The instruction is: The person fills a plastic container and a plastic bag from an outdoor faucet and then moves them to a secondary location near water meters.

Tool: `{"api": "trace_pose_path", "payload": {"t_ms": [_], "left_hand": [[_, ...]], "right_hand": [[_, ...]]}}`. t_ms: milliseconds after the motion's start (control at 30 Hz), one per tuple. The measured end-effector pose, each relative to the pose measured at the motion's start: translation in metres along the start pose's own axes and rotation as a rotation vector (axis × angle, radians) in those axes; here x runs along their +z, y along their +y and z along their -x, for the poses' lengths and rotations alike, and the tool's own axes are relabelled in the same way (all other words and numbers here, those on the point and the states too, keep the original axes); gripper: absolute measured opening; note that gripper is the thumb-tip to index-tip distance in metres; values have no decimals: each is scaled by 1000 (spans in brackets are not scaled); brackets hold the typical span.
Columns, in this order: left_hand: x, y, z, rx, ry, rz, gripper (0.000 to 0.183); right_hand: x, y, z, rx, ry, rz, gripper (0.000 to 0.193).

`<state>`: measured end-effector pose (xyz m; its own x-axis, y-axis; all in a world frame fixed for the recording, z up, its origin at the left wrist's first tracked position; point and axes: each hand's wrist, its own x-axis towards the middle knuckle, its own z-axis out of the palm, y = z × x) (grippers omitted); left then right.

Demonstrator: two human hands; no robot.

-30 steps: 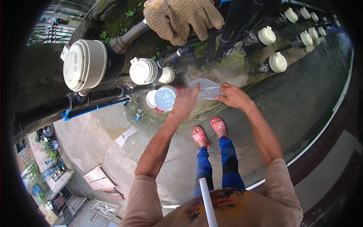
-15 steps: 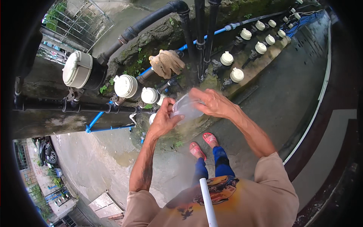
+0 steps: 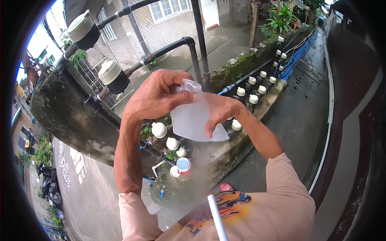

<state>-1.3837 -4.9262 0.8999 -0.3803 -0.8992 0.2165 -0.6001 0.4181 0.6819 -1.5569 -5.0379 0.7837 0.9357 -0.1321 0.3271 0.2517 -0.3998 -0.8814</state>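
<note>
A thin, translucent plastic bag (image 3: 189, 122) hangs upright between my hands at chest height. My left hand (image 3: 161, 94) is closed on its crumpled upper edge, thumb and fingers pinching the film. At its right side is my right hand (image 3: 221, 112), the thumb lying in front of the film. The other right fingers go behind or inside the bag; I cannot tell which. Beneath the bag stand white-capped water meters, among them a larger one (image 3: 159, 129) and a smaller one (image 3: 172, 143). A round cup-like thing with a pale blue top (image 3: 183, 164) sits beside them, something red against it.
Black pipes (image 3: 169, 46) and two big meters (image 3: 110, 74) rise at the left beside a mossy concrete wall (image 3: 60, 116). More meters (image 3: 253, 99) line a ledge at the right, near blue hoses (image 3: 299, 56). A white stick (image 3: 217, 217) juts up before my shirt.
My hands and the bag have come up, the bag now hanging more fully spread. The view has tilted upward, showing the house behind. The tan glove on the pipe is no longer visible.
</note>
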Motion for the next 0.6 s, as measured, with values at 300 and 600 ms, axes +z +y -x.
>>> {"api": "trace_pose_path", "payload": {"t_ms": [300,600], "left_hand": [[18,-4,11,-26,36,250,9],[38,-20,85,150,603,0,27]], "right_hand": [[79,4,-1,15,344,-299,37],[86,3,18,280,309,31,31]]}}
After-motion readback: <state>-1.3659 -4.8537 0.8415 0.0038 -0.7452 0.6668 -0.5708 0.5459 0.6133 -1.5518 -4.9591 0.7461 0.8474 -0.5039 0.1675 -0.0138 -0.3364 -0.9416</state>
